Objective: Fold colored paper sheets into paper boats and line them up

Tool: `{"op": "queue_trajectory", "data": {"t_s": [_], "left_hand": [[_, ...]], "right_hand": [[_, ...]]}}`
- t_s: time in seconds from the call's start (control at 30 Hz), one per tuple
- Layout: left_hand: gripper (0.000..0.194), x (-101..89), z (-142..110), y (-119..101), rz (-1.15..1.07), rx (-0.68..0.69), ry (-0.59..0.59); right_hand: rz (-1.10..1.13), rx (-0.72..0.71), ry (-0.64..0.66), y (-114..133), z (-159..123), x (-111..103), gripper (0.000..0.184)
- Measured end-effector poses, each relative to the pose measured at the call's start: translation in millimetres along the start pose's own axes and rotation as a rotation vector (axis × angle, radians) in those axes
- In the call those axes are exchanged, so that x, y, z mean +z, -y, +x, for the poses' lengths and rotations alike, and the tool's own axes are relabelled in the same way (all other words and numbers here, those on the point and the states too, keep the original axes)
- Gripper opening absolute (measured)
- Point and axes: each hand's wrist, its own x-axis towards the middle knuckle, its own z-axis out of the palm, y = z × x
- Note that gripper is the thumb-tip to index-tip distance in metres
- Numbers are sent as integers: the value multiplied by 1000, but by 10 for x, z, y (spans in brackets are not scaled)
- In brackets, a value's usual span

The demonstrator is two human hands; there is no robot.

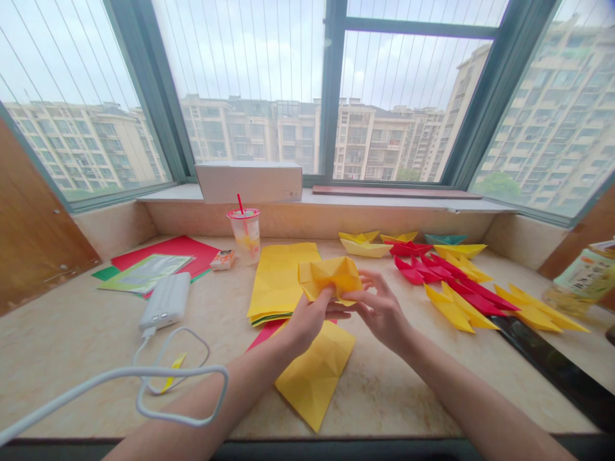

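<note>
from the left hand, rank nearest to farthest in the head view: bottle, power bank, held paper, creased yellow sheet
Nearest to the left hand first:
1. held paper, in its fingers
2. creased yellow sheet, on the near side
3. power bank, to the left
4. bottle, far right

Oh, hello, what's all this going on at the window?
A person is holding a partly folded piece of yellow paper between the left hand and the right hand. Below the hands, a creased yellow sheet lies on the counter, with a stack of yellow paper just behind. Over to the right sit folded paper shapes in yellow, red and green, some like little boats.
</note>
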Motion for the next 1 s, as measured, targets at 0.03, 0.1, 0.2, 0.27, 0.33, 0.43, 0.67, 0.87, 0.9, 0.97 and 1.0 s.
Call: {"op": "queue_trajectory", "data": {"t_s": [0.03, 0.1, 0.2, 0.27, 0.33, 0.43, 0.67, 0.87, 0.9, 0.97, 1.0], "left_hand": [[40, -5, 2, 4, -1, -7, -3], [39, -11, 6, 11, 2, -22, -7], [38, -14, 9, 21, 6, -37, 8], [40, -11, 9, 23, 2, -33, 30], [44, -7, 6, 17, 1, -21, 51], [49, -2, -5, 1, 34, 5, 95], [47, -13, 7, 24, 151, 76, 106], [40, -1, -10, -21, 163, 59, 7], [40, -1, -13, -33, 161, 44, 14], [42, -13, -9, -45, 155, 13, 43], [44, -25, -4, -43, 158, 2, 60]], "right_hand": [[-27, -18, 25, 0, 3, -15, 23], [-69, -37, 66, 8, 15, -41, 25], [-105, -43, 97, 25, 33, -55, 26], [-111, -40, 98, 32, 38, -46, 26], [-107, -25, 93, 36, 35, -30, 27], [-101, 8, 83, 36, 24, -8, 28], [-96, -9, 73, 12, 8, -6, 23], [28, -36, 108, 58, 13, -29, 20], [72, -12, 92, 65, 13, -28, 23], [165, 70, 26, 65, 15, -19, 31], [212, 120, -17, 58, 19, -11, 34]]}}
